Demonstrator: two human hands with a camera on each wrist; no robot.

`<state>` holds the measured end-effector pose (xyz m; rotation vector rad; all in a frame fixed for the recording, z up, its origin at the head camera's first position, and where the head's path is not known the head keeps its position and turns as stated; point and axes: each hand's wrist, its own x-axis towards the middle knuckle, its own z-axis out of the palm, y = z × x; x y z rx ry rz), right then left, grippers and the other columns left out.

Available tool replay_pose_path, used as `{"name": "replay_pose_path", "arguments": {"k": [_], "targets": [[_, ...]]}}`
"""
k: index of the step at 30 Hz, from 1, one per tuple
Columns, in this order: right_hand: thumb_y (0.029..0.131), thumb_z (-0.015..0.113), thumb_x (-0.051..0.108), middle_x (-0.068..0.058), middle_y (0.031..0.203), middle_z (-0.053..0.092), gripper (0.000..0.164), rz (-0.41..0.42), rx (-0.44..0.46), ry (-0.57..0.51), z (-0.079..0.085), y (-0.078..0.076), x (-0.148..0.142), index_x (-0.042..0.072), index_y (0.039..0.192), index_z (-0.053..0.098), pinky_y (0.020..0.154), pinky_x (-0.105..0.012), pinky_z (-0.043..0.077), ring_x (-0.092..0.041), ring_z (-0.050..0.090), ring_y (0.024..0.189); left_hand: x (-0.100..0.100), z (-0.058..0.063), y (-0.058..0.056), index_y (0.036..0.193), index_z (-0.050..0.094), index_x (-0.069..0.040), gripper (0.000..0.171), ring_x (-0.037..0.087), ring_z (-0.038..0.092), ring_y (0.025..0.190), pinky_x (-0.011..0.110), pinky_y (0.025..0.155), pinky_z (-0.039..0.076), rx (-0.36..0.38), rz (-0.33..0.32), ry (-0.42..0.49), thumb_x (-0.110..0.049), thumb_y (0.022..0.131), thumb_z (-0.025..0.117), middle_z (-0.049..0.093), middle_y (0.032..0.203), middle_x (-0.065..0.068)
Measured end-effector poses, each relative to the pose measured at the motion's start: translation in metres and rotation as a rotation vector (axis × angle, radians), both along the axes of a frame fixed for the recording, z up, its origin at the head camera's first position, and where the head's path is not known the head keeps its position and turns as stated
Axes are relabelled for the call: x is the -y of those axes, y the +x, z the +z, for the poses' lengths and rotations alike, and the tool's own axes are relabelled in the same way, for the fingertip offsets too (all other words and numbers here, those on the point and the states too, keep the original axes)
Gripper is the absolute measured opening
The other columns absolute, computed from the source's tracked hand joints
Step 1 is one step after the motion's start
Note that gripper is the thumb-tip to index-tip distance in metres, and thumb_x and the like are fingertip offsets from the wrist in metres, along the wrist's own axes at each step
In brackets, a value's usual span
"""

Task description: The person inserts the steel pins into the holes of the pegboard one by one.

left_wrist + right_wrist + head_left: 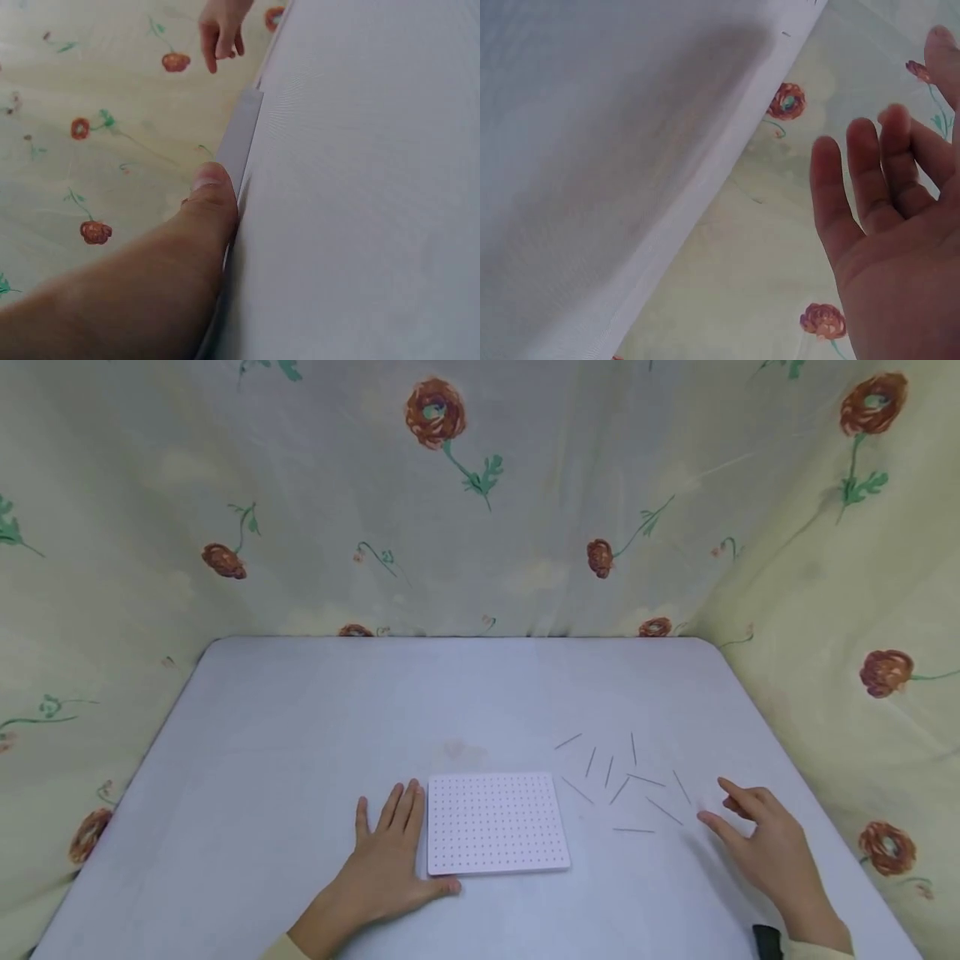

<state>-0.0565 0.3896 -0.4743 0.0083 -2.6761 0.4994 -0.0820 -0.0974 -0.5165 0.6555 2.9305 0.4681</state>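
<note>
A white board (498, 822) with a grid of small holes lies flat on the table. My left hand (390, 868) rests along its left side, fingers extended and the thumb at the near left corner. In the left wrist view that thumb (211, 184) is against the board's thin pale edge (241, 135). To the right of the board lie several thin dark sticks (633, 831), scattered loosely. My right hand (772, 843) hovers just right of them, thumb and index finger apart. Nothing shows between its loosely bent fingers (864, 161) in the right wrist view.
The white table (315, 710) has rounded far corners. A pale curtain with brown flowers (435, 412) hangs behind it and down both sides. A dark band (767, 941) shows at the right wrist.
</note>
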Motion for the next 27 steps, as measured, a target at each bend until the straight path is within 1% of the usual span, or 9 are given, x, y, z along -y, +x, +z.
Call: {"name": "replay_pose_path", "arguments": {"k": [2, 4, 6, 9, 11, 14, 19, 22, 27], "targets": [[0.081, 0.087, 0.023, -0.015, 0.095, 0.066, 0.059, -0.003, 0.067, -0.012, -0.001, 0.003, -0.001, -0.004, 0.129, 0.066, 0.072, -0.048, 0.055, -0.04, 0.068, 0.088, -0.003, -0.001, -0.001, 0.162, 0.013, 0.001, 0.134, 0.042, 0.01, 0.159, 0.08, 0.116, 0.003, -0.023, -0.006, -0.013, -0.093, 0.075, 0.051, 0.011, 0.171, 0.021], [0.085, 0.084, 0.027, -0.014, 0.096, 0.067, 0.059, 0.001, 0.128, -0.014, -0.002, 0.003, -0.002, -0.003, 0.131, 0.065, 0.075, -0.053, 0.054, -0.038, 0.067, 0.089, -0.005, -0.001, -0.001, 0.162, 0.012, 0.001, 0.133, 0.042, 0.01, 0.159, 0.08, 0.116, 0.004, -0.038, -0.009, -0.029, -0.092, 0.076, 0.05, 0.01, 0.171, 0.021], [0.086, 0.083, 0.028, -0.013, 0.097, 0.068, 0.058, 0.015, 0.166, -0.019, -0.003, 0.001, -0.002, -0.003, 0.131, 0.065, 0.079, -0.056, 0.053, -0.038, 0.066, 0.093, -0.007, -0.001, -0.001, 0.162, 0.013, 0.002, 0.131, 0.042, 0.011, 0.158, 0.08, 0.116, 0.006, -0.056, -0.006, -0.033, -0.091, 0.077, 0.05, 0.011, 0.17, 0.021], [0.085, 0.083, 0.027, -0.011, 0.098, 0.069, 0.057, 0.028, 0.206, -0.033, -0.004, 0.0, -0.003, -0.002, 0.132, 0.066, 0.084, -0.058, 0.052, -0.04, 0.066, 0.098, -0.01, -0.001, 0.0, 0.162, 0.015, 0.002, 0.129, 0.042, 0.013, 0.158, 0.08, 0.116, 0.006, -0.062, -0.005, -0.023, -0.089, 0.078, 0.053, 0.012, 0.17, 0.022], [0.085, 0.084, 0.025, -0.01, 0.097, 0.07, 0.055, 0.032, 0.228, -0.042, -0.005, 0.001, -0.004, -0.002, 0.131, 0.066, 0.088, -0.062, 0.052, -0.043, 0.066, 0.104, -0.011, -0.001, 0.003, 0.161, 0.017, 0.003, 0.128, 0.041, 0.015, 0.158, 0.078, 0.117, 0.007, -0.066, -0.008, -0.016, -0.088, 0.079, 0.055, 0.014, 0.17, 0.022], [0.085, 0.084, 0.023, -0.007, 0.094, 0.071, 0.051, 0.033, 0.25, -0.041, -0.008, 0.001, -0.005, -0.001, 0.128, 0.069, 0.089, -0.058, 0.053, -0.039, 0.068, 0.102, -0.012, -0.001, 0.004, 0.161, 0.018, 0.004, 0.127, 0.041, 0.016, 0.158, 0.076, 0.118, 0.008, -0.069, -0.011, -0.013, -0.086, 0.079, 0.056, 0.015, 0.169, 0.023], [0.084, 0.085, 0.024, 0.002, 0.089, 0.071, 0.045, 0.041, 0.266, -0.018, -0.012, 0.0, -0.008, 0.002, 0.121, 0.074, 0.087, -0.049, 0.053, -0.023, 0.065, 0.091, -0.014, -0.002, 0.005, 0.16, 0.02, 0.006, 0.127, 0.041, 0.016, 0.158, 0.072, 0.121, 0.009, -0.078, -0.007, -0.009, -0.085, 0.08, 0.057, 0.017, 0.169, 0.025], [0.084, 0.084, 0.025, 0.002, 0.088, 0.07, 0.041, 0.06, 0.278, -0.003, -0.013, -0.001, -0.008, 0.003, 0.118, 0.075, 0.086, -0.049, 0.053, -0.022, 0.064, 0.089, -0.014, -0.002, 0.006, 0.16, 0.019, 0.006, 0.126, 0.041, 0.016, 0.158, 0.067, 0.124, 0.011, -0.085, -0.007, -0.013, -0.084, 0.08, 0.057, 0.017, 0.169, 0.025], [0.087, 0.082, 0.025, 0.0, 0.09, 0.072, 0.037, 0.072, 0.316, 0.009, -0.014, -0.001, -0.007, 0.004, 0.117, 0.076, 0.089, -0.054, 0.052, -0.029, 0.066, 0.093, -0.014, -0.003, 0.007, 0.159, 0.02, 0.008, 0.125, 0.042, 0.017, 0.158, 0.058, 0.126, 0.02, -0.105, -0.018, -0.027, -0.083, 0.081, 0.057, 0.017, 0.168, 0.026]]}}
